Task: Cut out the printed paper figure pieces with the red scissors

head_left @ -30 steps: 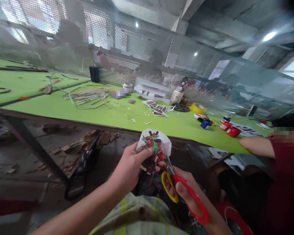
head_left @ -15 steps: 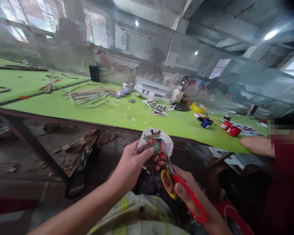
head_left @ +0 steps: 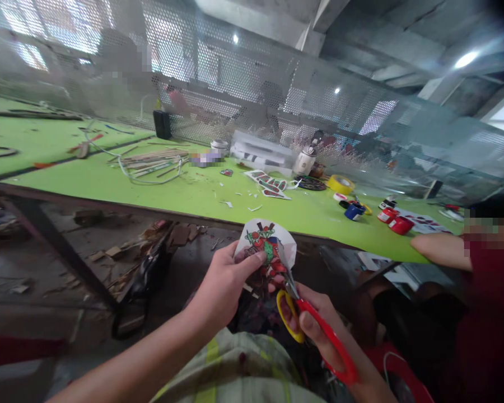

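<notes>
My left hand (head_left: 231, 274) is closed on a piece of white paper (head_left: 288, 250) that carries a red, green and blue coloured picture. The thumb lies over the picture, and the other fingers are mostly hidden behind the sheet. In my right hand (head_left: 321, 322) is a pair of scissors (head_left: 330, 336) with one red and one yellow handle loop. The scissor blades lie against the right side of the picture, pointing up and away from me. Both hands are above my lap, just off the front edge of the green table (head_left: 193, 207).
On the table lie thin sticks (head_left: 155, 159), a cut-out coloured paper (head_left: 269, 183), paper scraps, yellow tape (head_left: 340, 183), a blue paint jar (head_left: 354, 211) and red paint jars (head_left: 400, 224). Another person's forearm (head_left: 439, 246) rests at the right edge. A mesh screen (head_left: 235, 84) stands behind.
Hands, paper and scissors hold almost the same place. No clear movement shows beyond a very slight shift of the view.
</notes>
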